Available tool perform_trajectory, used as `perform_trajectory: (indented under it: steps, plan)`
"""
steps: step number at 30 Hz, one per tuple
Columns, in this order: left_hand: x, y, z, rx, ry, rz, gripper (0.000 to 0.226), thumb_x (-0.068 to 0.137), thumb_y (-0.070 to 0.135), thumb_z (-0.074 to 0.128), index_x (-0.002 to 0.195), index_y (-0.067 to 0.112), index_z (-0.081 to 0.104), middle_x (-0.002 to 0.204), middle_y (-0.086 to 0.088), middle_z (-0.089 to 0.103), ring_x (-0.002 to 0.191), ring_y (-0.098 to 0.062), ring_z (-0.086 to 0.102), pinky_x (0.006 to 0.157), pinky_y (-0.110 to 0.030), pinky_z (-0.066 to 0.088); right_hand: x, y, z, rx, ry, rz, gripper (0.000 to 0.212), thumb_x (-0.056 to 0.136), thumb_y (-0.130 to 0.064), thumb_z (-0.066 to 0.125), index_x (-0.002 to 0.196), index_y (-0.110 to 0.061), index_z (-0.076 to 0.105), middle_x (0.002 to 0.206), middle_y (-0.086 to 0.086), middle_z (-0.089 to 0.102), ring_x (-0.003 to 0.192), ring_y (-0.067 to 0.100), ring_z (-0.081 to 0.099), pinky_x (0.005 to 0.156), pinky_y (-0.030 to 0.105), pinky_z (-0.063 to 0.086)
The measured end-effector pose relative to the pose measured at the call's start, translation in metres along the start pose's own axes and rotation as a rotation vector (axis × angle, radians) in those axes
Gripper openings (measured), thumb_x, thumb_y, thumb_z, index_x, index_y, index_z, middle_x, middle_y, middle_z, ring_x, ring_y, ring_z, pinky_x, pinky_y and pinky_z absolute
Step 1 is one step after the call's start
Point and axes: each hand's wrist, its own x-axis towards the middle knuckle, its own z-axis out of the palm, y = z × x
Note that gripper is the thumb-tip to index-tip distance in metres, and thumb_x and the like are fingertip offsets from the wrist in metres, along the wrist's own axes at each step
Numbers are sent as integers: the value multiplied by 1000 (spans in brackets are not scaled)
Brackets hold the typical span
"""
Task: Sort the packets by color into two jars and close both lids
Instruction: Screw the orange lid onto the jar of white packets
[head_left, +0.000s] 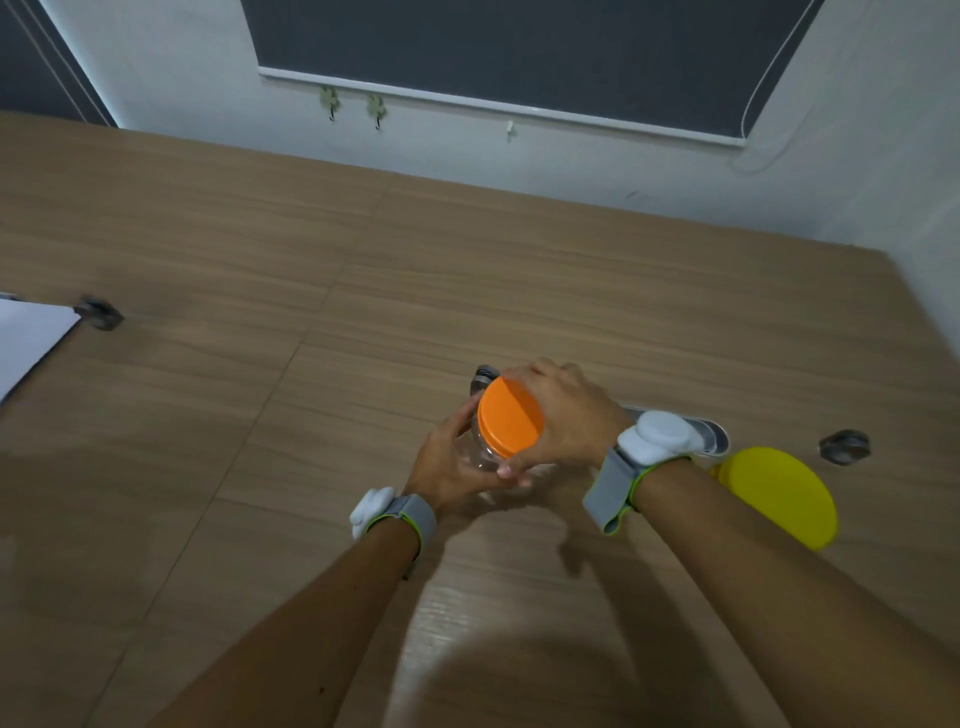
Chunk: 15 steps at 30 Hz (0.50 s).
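Both hands grip clear jar (480, 452) w/ round orange lid (509, 418).

A wood-grain tabletop (218, 249) fills most of the view, with panel seams running across it. A white sheet (26, 338) lies at its left edge beside a small grey metal fitting (98, 312); another such fitting (844, 446) sits far right. Behind, a dark roller blind (519, 47) hangs on the pale wall (171, 78), above two small green hooks (330, 101).
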Motion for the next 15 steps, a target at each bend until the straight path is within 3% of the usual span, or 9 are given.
perform_trajectory:
  steps: [5, 9, 12, 15]
  plan:
    - [-1, -1, 0, -6, -1, 2, 118, 43, 41, 100, 146, 34, 43, 132, 20, 58, 114, 25, 50, 84, 7, 37, 4, 1, -12, -6, -109, 49, 104, 49, -89, 58, 137, -38, 37, 122, 3, 48, 111, 33, 53, 87, 45, 49]
    - [-2, 1, 1, -3, 2, 15, 117, 45, 42, 100, 146, 34, 43, 133, 17, 61, 117, 27, 47, 87, 4, 39, 9, -3, -7, -191, 45, 173, 84, 71, -85, 52, 112, -12, 54, 111, 12, 64, 91, 33, 61, 70, 34, 37]
    - [-2, 0, 2, -3, 6, 17, 115, 45, 41, 100, 145, 34, 44, 133, 15, 61, 117, 24, 50, 88, 3, 41, 11, -2, -2, -180, 18, 163, 88, 75, -83, 51, 122, -9, 51, 124, 13, 58, 110, 36, 57, 78, 39, 42]
    - [-2, 1, 4, -3, 19, 14, 116, 46, 39, 100, 147, 29, 44, 137, 10, 60, 117, 9, 56, 89, -1, 43, 7, 1, -3, 26, -152, 91, 95, 80, -69, 61, 149, -15, 25, 151, 8, 35, 131, 40, 43, 97, 44, 41]
